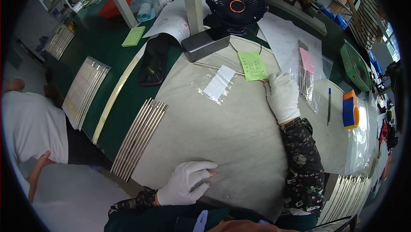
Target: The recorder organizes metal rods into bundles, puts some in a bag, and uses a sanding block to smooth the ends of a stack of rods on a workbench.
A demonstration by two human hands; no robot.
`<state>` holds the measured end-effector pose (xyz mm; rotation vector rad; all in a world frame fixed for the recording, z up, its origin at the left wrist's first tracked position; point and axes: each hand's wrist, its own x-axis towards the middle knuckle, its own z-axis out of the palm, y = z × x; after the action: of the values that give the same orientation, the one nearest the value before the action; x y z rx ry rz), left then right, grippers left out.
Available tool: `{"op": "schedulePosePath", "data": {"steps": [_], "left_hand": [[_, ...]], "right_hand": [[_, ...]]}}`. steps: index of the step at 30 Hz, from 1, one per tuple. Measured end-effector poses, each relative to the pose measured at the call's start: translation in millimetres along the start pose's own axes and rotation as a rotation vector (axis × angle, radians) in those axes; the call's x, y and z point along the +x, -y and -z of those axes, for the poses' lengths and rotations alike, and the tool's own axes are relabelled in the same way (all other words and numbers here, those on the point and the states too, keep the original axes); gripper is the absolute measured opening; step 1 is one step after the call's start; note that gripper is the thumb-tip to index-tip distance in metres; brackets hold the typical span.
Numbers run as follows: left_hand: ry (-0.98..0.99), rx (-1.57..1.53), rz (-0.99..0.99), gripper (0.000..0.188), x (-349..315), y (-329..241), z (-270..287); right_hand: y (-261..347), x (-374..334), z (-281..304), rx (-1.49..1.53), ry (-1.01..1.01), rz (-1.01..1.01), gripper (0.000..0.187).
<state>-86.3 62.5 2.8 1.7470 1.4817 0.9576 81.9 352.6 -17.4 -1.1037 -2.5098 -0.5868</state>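
Observation:
My right hand, in a white glove, reaches far over the grey cloth with its fingers closed at the right end of a thin metal rod. A green paper slip and a small clear bag with a white label cover parts of the rod. Close to my body, my left hand rests over the cloth, gloved in white with bare fingertips showing. Its fingers are apart and nothing shows between them. To its upper left lies a row of metal rods.
A dark power bank, phone and black fan stand at the back. Bagged rods with a pink slip, a pen and tape rolls lie right. More rods sit lower right. Other people are nearby.

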Motion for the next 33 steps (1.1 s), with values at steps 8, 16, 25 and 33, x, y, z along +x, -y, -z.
{"op": "schedulePosePath", "data": {"steps": [8, 16, 25, 33], "left_hand": [[-0.012, 0.028, -0.025, 0.02, -1, -3, 0], [-0.018, 0.024, -0.018, 0.022, -1, 0, -1], [-0.031, 0.044, -0.058, 0.02, -2, -2, -3], [-0.059, 0.005, -0.038, 0.021, -3, 2, -5]], "right_hand": [[0, 2, 2, 0.001, 0.001, -0.003, 0.023], [0, 13, 8, 0.024, 0.07, 0.006, 0.024], [0, 18, 3, 0.09, 0.068, 0.02, 0.023], [2, 13, 32, 0.069, 0.08, -0.075, 0.022]]}}
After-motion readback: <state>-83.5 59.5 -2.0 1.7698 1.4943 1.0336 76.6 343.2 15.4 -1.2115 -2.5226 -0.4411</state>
